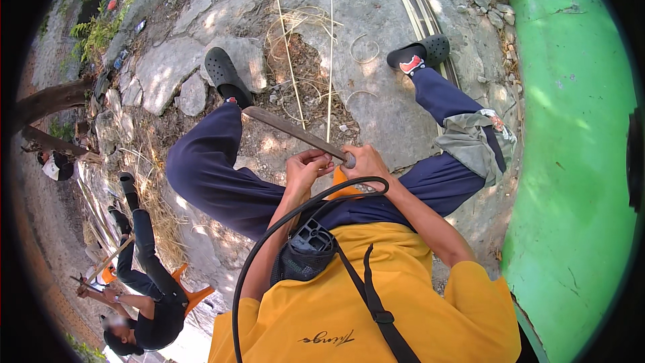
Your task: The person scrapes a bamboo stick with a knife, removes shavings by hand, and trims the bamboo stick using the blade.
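Note:
My right hand (364, 165) is wrapped round the handle end of a long knife (295, 132). Its flat, brownish blade slants away to the far left, over the ground between my legs. Close beside the blade, near the handle, is my left hand (308, 171), its thumb and fingers pinched together. Whatever sits in that pinch is too small or hidden to make out. Beyond the knife, two thin pale strips (330, 60) lie on the ground, with a tangle of curled shavings (302, 21) around them.
Long split poles (423, 7) lie by my right shoe (420, 52). A green wall (571, 128) rises on the right. At left, another person (151, 296) sits on an orange stool (193, 294), holding a blade and a stick. Broken stone slabs (161, 70) cover the ground.

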A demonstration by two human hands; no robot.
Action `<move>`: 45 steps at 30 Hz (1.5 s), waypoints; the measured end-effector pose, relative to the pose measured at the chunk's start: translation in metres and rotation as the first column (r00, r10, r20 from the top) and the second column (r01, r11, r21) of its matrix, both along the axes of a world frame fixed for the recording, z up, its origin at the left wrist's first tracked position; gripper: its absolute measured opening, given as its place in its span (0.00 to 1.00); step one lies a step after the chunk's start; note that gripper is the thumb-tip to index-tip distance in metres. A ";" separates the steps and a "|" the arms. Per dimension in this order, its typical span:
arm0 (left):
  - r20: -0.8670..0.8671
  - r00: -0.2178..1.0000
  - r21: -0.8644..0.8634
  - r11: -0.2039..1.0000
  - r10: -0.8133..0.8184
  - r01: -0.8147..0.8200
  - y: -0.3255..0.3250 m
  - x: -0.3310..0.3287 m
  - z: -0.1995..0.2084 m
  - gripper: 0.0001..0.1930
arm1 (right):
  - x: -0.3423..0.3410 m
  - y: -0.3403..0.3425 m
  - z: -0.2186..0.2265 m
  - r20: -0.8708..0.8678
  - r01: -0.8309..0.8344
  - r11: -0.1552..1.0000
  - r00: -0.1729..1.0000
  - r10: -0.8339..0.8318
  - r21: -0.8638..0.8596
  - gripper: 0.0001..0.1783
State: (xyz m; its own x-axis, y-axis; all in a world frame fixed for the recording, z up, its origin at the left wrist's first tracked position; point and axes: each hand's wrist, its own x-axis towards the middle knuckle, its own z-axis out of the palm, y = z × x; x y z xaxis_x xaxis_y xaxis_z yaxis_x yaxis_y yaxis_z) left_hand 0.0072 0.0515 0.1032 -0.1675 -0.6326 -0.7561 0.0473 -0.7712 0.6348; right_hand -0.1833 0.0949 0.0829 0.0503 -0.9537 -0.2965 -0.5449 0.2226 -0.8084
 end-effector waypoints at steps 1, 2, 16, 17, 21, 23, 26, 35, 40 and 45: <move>0.004 1.000 0.008 1.000 -0.016 0.016 0.000 -0.001 0.001 0.12 | 0.000 0.001 0.001 -0.003 0.003 0.999 1.000 -0.003 0.032 0.15; 0.004 1.000 0.008 1.000 -0.016 0.016 0.000 -0.001 0.002 0.12 | -0.001 -0.001 0.000 -0.003 0.003 0.999 1.000 -0.003 0.032 0.15; 0.068 0.996 -0.082 0.995 -0.053 0.058 -0.010 -0.002 0.006 0.13 | -0.001 -0.018 0.005 -0.045 0.018 0.999 0.999 -0.016 0.046 0.16; 0.073 0.996 -0.080 0.996 -0.044 0.049 -0.013 -0.002 0.005 0.14 | -0.001 -0.017 0.005 -0.045 0.017 0.999 0.999 -0.015 0.044 0.16; 0.092 0.993 -0.092 0.992 -0.079 0.088 -0.015 -0.001 0.006 0.15 | -0.002 -0.015 0.003 -0.011 0.031 0.999 0.999 -0.031 0.041 0.17; 0.086 0.992 -0.113 0.988 -0.094 0.103 -0.012 -0.003 0.008 0.14 | -0.005 -0.020 0.002 -0.014 0.030 0.998 0.999 -0.029 0.061 0.17; 0.073 0.996 -0.079 0.995 -0.059 0.065 -0.015 -0.004 0.010 0.15 | -0.003 -0.021 -0.005 -0.050 0.087 0.996 0.995 -0.085 0.031 0.17; 0.079 0.991 -0.119 0.986 -0.109 0.118 -0.010 0.001 0.001 0.11 | -0.008 -0.035 -0.007 -0.071 0.067 0.992 0.996 -0.060 0.102 0.18; 0.118 0.991 -0.160 0.984 -0.056 0.074 -0.016 0.007 0.004 0.11 | 0.002 -0.015 -0.005 -0.055 0.040 0.997 0.998 -0.043 -0.061 0.17; 0.083 0.983 -0.147 0.974 -0.164 0.175 -0.004 0.000 0.018 0.10 | -0.028 -0.043 -0.031 -0.083 0.147 0.989 0.986 -0.147 -0.005 0.16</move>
State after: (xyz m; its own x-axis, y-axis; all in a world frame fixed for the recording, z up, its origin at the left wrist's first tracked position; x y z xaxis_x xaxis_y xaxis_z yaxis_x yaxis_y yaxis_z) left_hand 0.0069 0.0476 0.1211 -0.2327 -0.7087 -0.6660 -0.1242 -0.6576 0.7431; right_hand -0.2108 0.0520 0.0515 -0.1152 -0.9485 -0.2951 -0.5710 0.3063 -0.7617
